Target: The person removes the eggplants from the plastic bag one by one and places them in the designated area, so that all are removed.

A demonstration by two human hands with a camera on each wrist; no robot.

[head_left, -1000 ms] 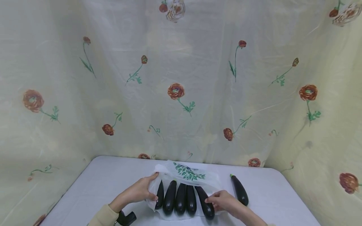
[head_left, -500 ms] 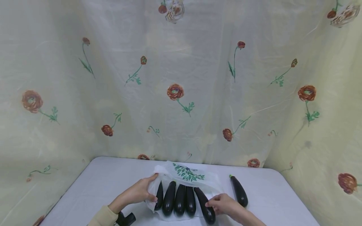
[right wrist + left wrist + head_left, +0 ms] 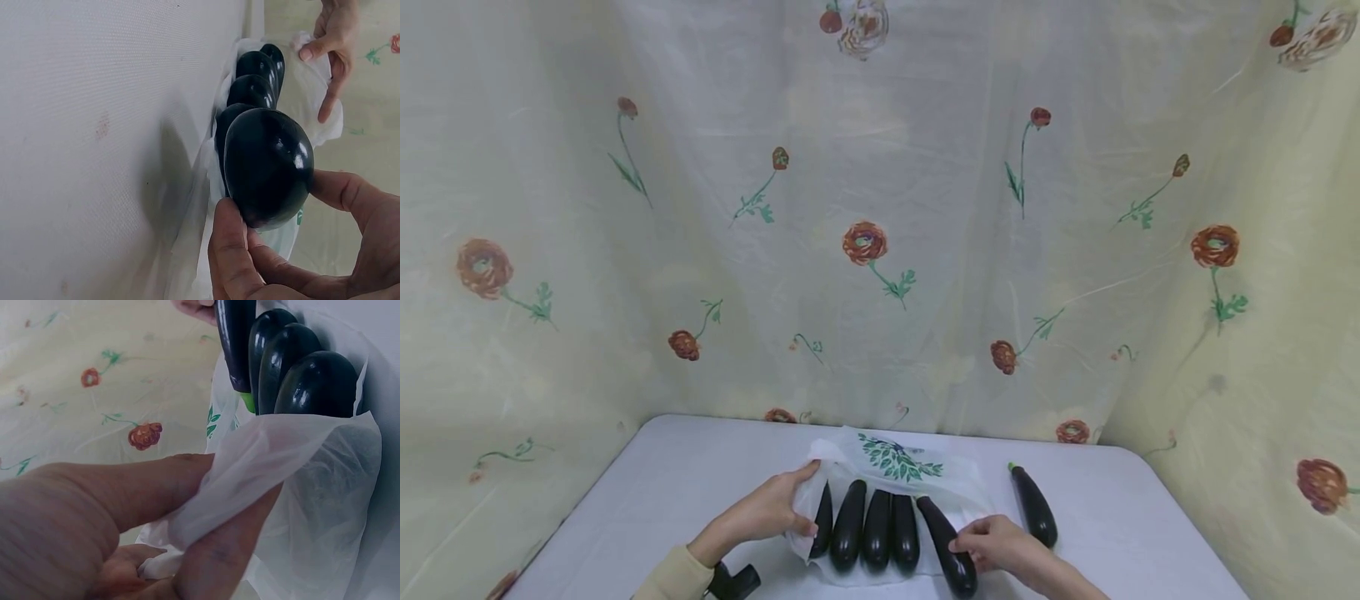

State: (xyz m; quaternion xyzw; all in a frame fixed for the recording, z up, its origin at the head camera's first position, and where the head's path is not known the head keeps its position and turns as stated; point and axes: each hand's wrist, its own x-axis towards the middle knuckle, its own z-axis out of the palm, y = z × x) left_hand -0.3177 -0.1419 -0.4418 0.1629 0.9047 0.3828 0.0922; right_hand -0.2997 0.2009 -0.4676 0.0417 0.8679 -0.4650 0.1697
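Note:
A white plastic bag [image 3: 958, 475] with a green leaf print lies on the table, its mouth toward me. Several dark eggplants [image 3: 848, 533] sit side by side in it. My left hand [image 3: 775, 504] pinches the bag's edge at the left between thumb and fingers, plain in the left wrist view. With thumb and fingertips, my right hand [image 3: 1000, 546] grips the blunt end of the rightmost eggplant [image 3: 946, 546]. That eggplant's green-tipped end [image 3: 248, 401] points into the bag, while its blunt end sticks out past the mouth. The bag's deeper inside is hidden.
Another eggplant [image 3: 1036, 508] lies on the white table [image 3: 1127, 517] to the right of the bag. A black object [image 3: 735, 581], partly cut off, is near my left forearm. A flowered curtain [image 3: 880, 350] hangs behind and at both sides.
The eggplant in my right hand has shifted slightly right and toward me, its blunt end now lower in the head view. My left hand and the bag look almost unmoved.

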